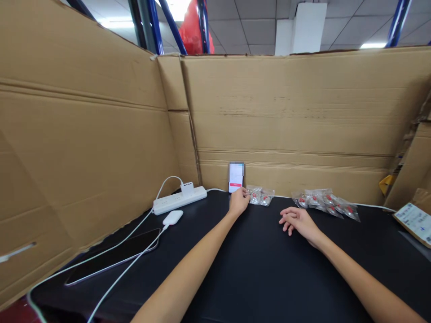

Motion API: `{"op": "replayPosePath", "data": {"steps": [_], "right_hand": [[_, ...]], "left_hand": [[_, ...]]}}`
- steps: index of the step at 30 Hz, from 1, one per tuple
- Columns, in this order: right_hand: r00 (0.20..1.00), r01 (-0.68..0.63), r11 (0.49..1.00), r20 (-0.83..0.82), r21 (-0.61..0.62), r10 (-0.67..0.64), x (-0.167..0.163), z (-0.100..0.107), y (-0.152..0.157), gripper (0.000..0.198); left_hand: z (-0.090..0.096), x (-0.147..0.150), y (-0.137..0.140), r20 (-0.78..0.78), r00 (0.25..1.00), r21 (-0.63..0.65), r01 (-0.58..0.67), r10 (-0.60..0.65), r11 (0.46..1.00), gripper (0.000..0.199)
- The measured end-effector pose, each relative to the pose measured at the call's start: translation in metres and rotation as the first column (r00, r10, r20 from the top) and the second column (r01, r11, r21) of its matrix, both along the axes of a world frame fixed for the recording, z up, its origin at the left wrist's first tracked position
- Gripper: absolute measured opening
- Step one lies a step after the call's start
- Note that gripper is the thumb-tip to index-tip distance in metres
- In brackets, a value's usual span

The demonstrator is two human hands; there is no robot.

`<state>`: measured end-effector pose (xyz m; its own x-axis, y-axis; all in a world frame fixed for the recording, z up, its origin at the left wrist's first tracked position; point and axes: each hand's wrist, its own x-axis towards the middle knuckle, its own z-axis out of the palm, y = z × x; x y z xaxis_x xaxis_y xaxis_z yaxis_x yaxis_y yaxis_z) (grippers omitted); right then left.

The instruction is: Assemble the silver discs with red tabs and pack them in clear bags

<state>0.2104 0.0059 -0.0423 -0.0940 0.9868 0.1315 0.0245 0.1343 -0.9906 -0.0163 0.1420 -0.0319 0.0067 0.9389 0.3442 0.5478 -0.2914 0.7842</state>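
My left hand (239, 202) is at the back of the black table, just in front of an upright phone (236, 176) with a lit screen. Its fingers are closed at the left edge of a small clear plastic packet (255, 196) that has a silvery round item with a red mark inside. A second such packet (266, 198) lies against it on the right. Palm turned inward, my right hand (298, 222) hovers over or rests on the table with loosely curled, parted fingers and holds nothing. Behind it lies a pile of similar clear packets (325, 202).
A white power strip (180, 200) with a plug, a white charger puck (173, 218) and a dark tablet (117, 255) with cables across it occupy the left. Cardboard walls (286, 107) enclose the table (262, 278). A labelled parcel (415, 222) lies at the right edge.
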Motion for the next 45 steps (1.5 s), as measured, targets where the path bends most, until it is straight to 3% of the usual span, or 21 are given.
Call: {"op": "replayPosePath", "data": {"steps": [2,4,6,10,12,16,20,26,33,36,40,45], "right_hand": [[0.999,0.026,0.999,0.044,0.038,-0.028,0.0,-0.001,0.0,0.032],[0.981,0.078,0.99,0.167,0.121,-0.098,0.0,-0.001,-0.002,0.025],[0.904,0.12,0.954,0.366,0.273,-0.219,0.001,0.001,-0.005,0.019],[0.622,-0.026,0.838,0.665,0.544,-0.412,0.004,0.005,-0.014,0.024],[0.523,-0.099,0.821,0.732,0.562,-0.437,0.001,0.005,-0.017,0.032],[0.408,-0.14,0.85,0.812,0.508,-0.418,-0.014,0.004,-0.01,0.051],[0.388,-0.143,0.893,0.854,0.427,-0.346,-0.034,0.001,0.019,0.064],[0.422,-0.141,0.893,0.842,0.427,-0.336,-0.042,-0.001,0.062,0.053],[0.429,-0.166,0.895,0.847,0.415,-0.313,-0.041,0.002,0.069,0.043],[0.419,-0.139,0.863,0.818,0.486,-0.394,-0.043,0.002,0.063,0.042],[0.39,-0.057,0.773,0.727,0.631,-0.565,-0.039,0.004,0.049,0.041],[0.246,0.143,0.679,0.639,0.72,-0.729,-0.007,0.002,0.037,0.049]], "left_hand": [[0.003,0.003,-0.006,-0.145,0.988,0.09,-0.049,0.062,0.995,0.016],[0.006,0.005,-0.016,-0.304,0.942,0.265,-0.059,0.141,0.962,0.022],[0.008,0.008,-0.028,-0.416,0.899,0.408,0.048,0.138,0.912,0.024],[0.008,0.02,-0.048,-0.614,0.778,0.322,0.399,-0.132,0.859,0.021],[0.007,0.026,-0.054,-0.635,0.757,0.292,0.418,-0.153,0.86,0.023],[0.005,0.031,-0.056,-0.645,0.759,0.299,0.358,-0.09,0.885,0.035],[0.002,0.027,-0.05,-0.691,0.716,0.216,0.336,-0.1,0.917,0.042],[-0.001,0.022,-0.046,-0.688,0.716,0.174,0.318,-0.116,0.932,0.037],[-0.004,0.022,-0.043,-0.668,0.736,0.205,0.324,-0.109,0.924,0.033],[-0.005,0.02,-0.041,-0.666,0.739,0.228,0.326,-0.097,0.918,0.033],[-0.006,0.019,-0.04,-0.681,0.724,0.233,0.35,-0.105,0.907,0.044],[-0.01,0.018,-0.038,-0.707,0.695,0.2,0.372,-0.13,0.906,0.046]]}}
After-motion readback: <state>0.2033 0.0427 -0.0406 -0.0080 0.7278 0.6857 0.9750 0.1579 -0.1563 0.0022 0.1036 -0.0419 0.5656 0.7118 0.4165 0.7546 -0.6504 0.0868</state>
